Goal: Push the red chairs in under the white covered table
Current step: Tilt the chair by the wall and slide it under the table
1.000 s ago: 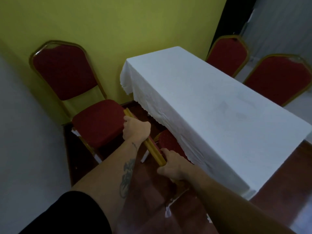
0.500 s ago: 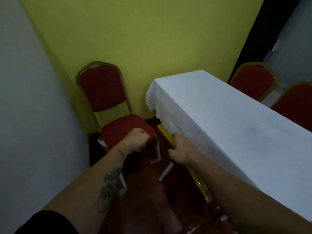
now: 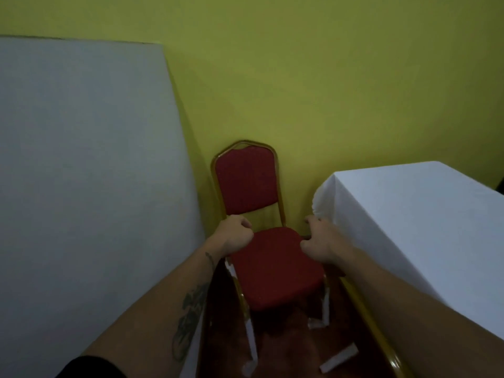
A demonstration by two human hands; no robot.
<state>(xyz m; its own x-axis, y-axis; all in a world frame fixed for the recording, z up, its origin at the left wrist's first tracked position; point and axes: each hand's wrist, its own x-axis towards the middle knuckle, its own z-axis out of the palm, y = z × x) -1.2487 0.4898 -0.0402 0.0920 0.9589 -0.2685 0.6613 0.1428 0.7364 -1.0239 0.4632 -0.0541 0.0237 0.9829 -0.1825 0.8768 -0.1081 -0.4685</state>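
A red chair (image 3: 275, 266) with a gold frame stands against the yellow wall, its seat facing me. My left hand (image 3: 235, 233) is curled around the seat's rear left corner, by the back upright. My right hand (image 3: 323, 245) holds the seat's right edge, thumb on the cushion and fingers bent down the side. The white covered table (image 3: 425, 227) is to the right, its near corner just beyond my right hand. Along the table's lower edge runs the gold back frame of another chair (image 3: 377, 334), mostly hidden under the cloth.
A grey-white wall panel (image 3: 90, 186) closes off the left side, close to the chair. The yellow wall (image 3: 327, 77) is right behind the chair. Dark red-brown floor (image 3: 289, 345) shows between the chair legs, which have white wrapped feet.
My view has swung left, away from the table. My right hand has left the gold frame of the chair by the table, and both hands have moved onto the seat of the chair by the wall.
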